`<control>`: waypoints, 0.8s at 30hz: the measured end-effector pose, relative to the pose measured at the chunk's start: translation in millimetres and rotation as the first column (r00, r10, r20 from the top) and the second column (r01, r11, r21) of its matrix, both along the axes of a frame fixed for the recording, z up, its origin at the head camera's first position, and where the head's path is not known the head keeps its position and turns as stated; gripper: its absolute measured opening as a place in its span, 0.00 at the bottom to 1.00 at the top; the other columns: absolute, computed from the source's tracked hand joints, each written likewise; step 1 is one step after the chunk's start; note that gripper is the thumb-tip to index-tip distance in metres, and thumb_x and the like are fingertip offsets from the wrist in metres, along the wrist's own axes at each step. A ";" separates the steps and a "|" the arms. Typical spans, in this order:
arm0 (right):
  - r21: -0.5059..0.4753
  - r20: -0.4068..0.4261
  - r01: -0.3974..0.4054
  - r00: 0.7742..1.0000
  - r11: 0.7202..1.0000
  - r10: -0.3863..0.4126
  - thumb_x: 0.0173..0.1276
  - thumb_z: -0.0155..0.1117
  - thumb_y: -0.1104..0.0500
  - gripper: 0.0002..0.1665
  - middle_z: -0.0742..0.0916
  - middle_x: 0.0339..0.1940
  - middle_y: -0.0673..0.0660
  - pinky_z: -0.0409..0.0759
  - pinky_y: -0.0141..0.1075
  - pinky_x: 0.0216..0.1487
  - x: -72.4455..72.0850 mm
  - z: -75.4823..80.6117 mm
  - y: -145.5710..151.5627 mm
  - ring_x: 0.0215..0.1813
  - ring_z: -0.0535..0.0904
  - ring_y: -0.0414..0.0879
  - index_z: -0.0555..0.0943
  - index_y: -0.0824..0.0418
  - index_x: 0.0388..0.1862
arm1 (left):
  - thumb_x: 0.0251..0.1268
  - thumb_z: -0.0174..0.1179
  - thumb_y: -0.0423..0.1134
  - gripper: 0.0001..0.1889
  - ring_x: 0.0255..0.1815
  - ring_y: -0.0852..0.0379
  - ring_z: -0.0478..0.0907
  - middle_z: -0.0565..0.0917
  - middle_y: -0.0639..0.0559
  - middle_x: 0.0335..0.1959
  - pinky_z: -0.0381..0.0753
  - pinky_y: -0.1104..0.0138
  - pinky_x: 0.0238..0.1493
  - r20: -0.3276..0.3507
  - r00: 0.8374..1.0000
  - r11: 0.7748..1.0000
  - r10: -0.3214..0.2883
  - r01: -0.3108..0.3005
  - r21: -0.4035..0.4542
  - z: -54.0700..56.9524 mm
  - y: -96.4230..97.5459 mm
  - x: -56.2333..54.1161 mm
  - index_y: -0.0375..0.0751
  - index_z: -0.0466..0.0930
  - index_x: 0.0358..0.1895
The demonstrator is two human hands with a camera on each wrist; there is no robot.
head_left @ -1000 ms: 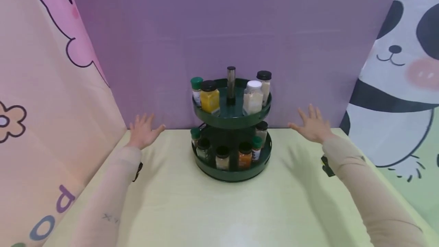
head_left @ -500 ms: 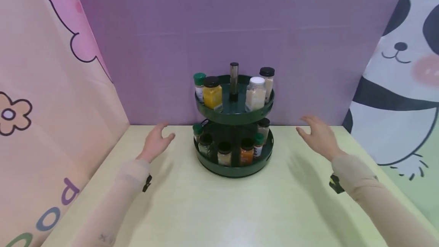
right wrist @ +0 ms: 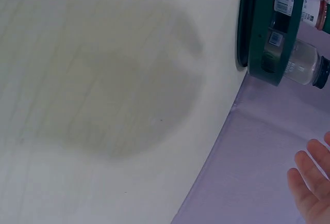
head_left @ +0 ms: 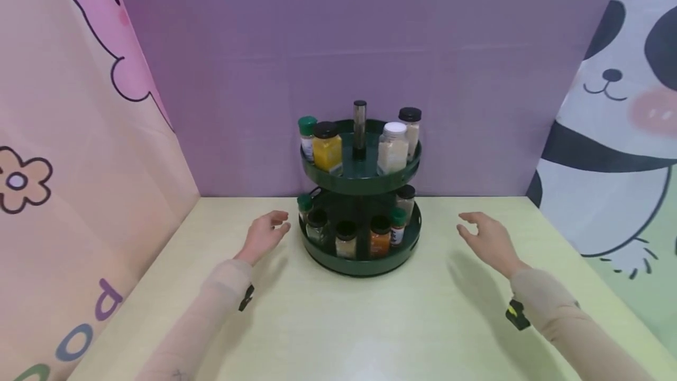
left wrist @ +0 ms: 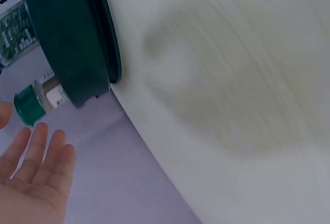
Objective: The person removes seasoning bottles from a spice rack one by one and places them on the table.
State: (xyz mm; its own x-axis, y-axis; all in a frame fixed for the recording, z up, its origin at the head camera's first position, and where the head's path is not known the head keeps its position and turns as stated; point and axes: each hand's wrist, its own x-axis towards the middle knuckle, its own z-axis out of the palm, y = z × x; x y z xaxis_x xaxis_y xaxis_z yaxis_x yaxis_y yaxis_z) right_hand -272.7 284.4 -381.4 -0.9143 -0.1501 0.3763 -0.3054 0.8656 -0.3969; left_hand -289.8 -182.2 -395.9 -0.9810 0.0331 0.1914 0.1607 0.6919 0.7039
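Observation:
A dark green two-tier round spice rack (head_left: 359, 266) stands at the back of the table. On its upper tier are a yellow spice jar with a black lid (head_left: 327, 150), a white-lidded jar (head_left: 393, 150), a green-capped jar (head_left: 308, 134) and a black-lidded jar (head_left: 411, 128). The lower tier bears several more jars, among them an orange-red one (head_left: 379, 241). My left hand (head_left: 262, 235) hovers left of the lower tier, fingers loosely bent, holding nothing. In the left wrist view a green-capped jar (left wrist: 31, 102) lies near its fingertips. My right hand (head_left: 491, 244), also holding nothing, is farther off to the right.
The pale table (head_left: 349, 328) reaches back to a purple backdrop (head_left: 238, 75). A pink cartoon wall (head_left: 63, 104) borders the left side, a panda-print wall (head_left: 613, 193) the right. A metal post (head_left: 359, 125) rises from the rack's centre.
My left hand has come down and moved right, towards the rack. My right hand has lowered a little. Both hands' spread fingers have relaxed and bent. The rack and jars stay put.

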 end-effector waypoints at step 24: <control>-0.016 0.088 0.000 0.996 1.000 0.002 0.67 0.54 0.57 0.22 0.78 0.52 0.72 0.74 0.57 0.47 9.9 -21.1 11.0 0.50 0.75 0.67 0.73 0.70 0.55 | 0.62 0.52 0.40 0.28 0.61 0.37 0.67 0.69 0.28 0.60 0.66 0.53 0.63 0.221 0.974 0.962 0.049 -0.106 0.250 -29.6 34.1 -24.9 0.23 0.63 0.61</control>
